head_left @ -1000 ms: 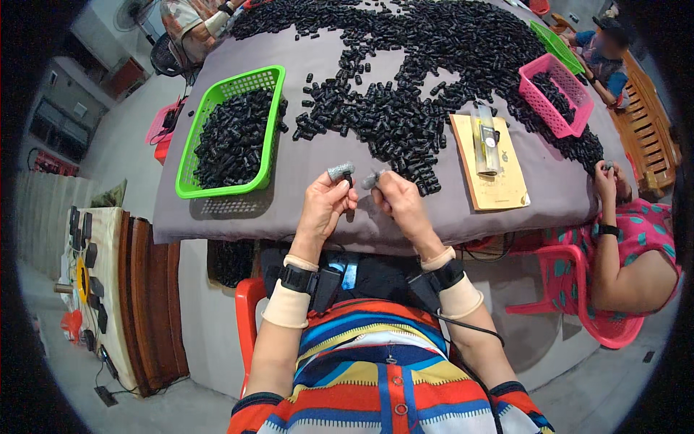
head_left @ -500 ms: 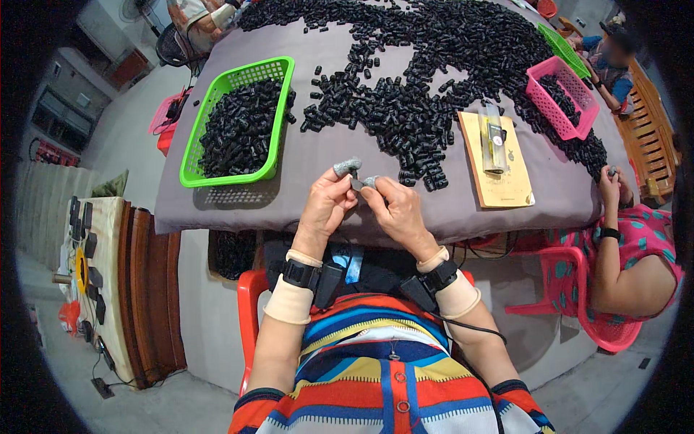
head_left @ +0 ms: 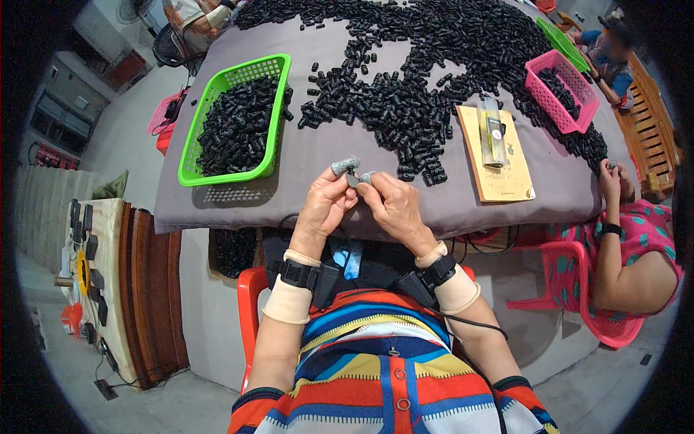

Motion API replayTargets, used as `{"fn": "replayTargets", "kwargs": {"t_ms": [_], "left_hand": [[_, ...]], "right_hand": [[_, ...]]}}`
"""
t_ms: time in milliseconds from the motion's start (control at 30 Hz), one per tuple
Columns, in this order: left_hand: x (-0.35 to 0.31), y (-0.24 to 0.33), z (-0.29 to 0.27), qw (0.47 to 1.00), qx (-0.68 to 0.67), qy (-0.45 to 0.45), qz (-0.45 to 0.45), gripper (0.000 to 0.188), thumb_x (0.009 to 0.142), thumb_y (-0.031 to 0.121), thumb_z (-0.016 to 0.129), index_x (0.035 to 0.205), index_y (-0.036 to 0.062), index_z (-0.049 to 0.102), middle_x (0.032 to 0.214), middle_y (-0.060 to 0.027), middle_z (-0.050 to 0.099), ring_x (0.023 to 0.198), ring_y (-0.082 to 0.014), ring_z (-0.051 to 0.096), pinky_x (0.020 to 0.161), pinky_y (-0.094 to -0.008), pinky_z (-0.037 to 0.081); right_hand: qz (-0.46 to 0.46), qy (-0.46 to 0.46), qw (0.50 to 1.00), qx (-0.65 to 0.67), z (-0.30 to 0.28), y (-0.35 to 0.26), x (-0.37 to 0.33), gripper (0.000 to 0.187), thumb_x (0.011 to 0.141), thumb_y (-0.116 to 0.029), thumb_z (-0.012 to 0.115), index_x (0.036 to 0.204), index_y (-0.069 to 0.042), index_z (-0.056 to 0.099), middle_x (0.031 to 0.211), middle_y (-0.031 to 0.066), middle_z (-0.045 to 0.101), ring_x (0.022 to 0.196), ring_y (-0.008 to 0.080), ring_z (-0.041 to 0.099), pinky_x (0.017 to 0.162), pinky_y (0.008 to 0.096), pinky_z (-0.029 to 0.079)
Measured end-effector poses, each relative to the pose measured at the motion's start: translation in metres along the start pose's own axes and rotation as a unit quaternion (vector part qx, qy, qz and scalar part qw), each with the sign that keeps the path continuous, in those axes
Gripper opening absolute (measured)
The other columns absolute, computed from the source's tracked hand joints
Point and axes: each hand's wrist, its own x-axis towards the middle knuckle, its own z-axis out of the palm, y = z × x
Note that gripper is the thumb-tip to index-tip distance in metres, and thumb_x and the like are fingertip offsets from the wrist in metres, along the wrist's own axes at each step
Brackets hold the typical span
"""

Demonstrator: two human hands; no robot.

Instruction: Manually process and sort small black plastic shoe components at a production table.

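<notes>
Head view: a small black plastic piece (head_left: 352,179) was pinched at the table's near edge between left hand (head_left: 325,202) and right hand (head_left: 390,206) fingertips; judged light, stiff, best gripped at its ends.

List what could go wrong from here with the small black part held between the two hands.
1. The small black part is pinched only by covered fingertips of the left hand and right hand, near the table edge; a slip might drop it into the lap.
2. The loose black pile lies just beyond the hands; a dropped part could get lost among them.
</notes>
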Motion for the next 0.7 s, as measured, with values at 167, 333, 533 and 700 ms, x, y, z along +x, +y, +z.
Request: {"fn": "replayTargets", "kwargs": {"t_ms": [167,333,533,700], "left_hand": [[0.0002,0.0005,0.0003,1.000,-0.008,-0.001,-0.005,0.026,0.086,0.006,0.050,0.112,0.0022,0.051,0.086,-0.0051,0.058,0.062,-0.0079,0.049,0.055,-0.0192,0.043],[0.0018,0.0007,-0.0020,1.000,-0.005,-0.001,-0.007,0.026,0.086,0.005,0.050,0.112,0.0010,0.051,0.085,-0.0053,0.057,0.062,-0.0080,0.049,0.054,-0.0193,0.042],[0.0023,0.0020,0.0006,1.000,-0.003,0.008,-0.009,0.025,0.086,0.004,0.051,0.110,-0.0002,0.052,0.085,-0.0057,0.058,0.062,-0.0078,0.050,0.053,-0.0189,0.042],[0.0028,0.0007,-0.0007,1.000,0.004,0.017,-0.004,0.024,0.085,0.004,0.051,0.108,-0.0005,0.053,0.085,-0.0058,0.058,0.062,-0.0076,0.050,0.053,-0.0188,0.043]], "right_hand": [[-0.011,0.004,1.000,-0.008,0.0012,0.0006,0.0002,0.020,0.079,-0.022,0.059,0.069,-0.006,0.052,0.062,0.0093,0.051,0.055,0.0281,0.053,0.047,0.0363,0.039],[-0.008,-0.004,1.000,-0.015,0.0010,0.0002,0.0004,0.021,0.079,-0.021,0.059,0.068,-0.005,0.051,0.061,0.0094,0.050,0.055,0.0281,0.053,0.047,0.0364,0.039],[-0.004,-0.014,1.000,-0.024,0.0020,0.0009,-0.0001,0.017,0.080,-0.020,0.058,0.074,-0.004,0.055,0.066,0.0105,0.054,0.057,0.0293,0.055,0.048,0.0360,0.040],[-0.001,-0.015,0.999,-0.044,0.0046,0.0014,-0.0011,0.017,0.080,-0.021,0.058,0.074,-0.005,0.055,0.067,0.0101,0.055,0.057,0.0292,0.055,0.048,0.0362,0.040]]}}
